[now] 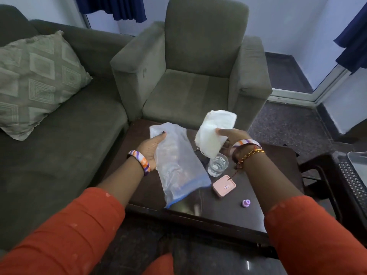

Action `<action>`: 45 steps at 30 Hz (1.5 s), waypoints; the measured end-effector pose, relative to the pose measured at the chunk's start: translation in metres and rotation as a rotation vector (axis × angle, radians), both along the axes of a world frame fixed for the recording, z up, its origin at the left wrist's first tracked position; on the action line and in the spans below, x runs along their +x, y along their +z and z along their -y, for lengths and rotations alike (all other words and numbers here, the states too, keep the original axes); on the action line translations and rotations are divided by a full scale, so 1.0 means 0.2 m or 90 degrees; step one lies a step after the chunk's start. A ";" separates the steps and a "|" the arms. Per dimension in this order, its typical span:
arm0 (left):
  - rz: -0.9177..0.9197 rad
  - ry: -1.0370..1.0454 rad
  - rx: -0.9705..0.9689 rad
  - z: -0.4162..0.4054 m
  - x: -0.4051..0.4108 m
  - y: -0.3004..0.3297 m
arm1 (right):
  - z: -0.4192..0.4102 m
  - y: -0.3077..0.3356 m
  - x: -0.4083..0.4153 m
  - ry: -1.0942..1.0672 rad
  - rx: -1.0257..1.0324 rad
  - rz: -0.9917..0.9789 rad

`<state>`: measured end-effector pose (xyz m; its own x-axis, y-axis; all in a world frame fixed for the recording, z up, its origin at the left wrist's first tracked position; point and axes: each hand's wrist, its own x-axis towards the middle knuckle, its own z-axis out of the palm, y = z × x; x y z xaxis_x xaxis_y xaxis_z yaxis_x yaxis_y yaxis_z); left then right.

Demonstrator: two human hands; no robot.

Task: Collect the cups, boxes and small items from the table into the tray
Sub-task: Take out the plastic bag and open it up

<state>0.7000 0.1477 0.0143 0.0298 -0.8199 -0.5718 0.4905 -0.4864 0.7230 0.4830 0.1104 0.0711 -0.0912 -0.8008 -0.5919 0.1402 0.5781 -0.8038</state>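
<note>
Dark table (264, 195) w/ the tray (360, 163) just off its right edge, barely in view. Left hand (152, 148) is closed on a clear zip bag (178, 165), right hand (231, 133) pinches a white tissue wad (214, 130), both held above the tabletop. I'd swing both rightward to the tray, lifting clear of the glass (218, 164) w/ water; pink box (224, 185) & purple cap (245, 203) remain on the table.

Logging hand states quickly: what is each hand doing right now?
Left hand: closed on the clear zip bag.
Right hand: closed on the white tissue.
</note>
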 end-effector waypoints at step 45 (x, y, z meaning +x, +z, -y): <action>0.016 0.030 0.186 0.32 0.12 -0.25 | 0.08 -0.89 0.04 -0.031 -0.217 -0.263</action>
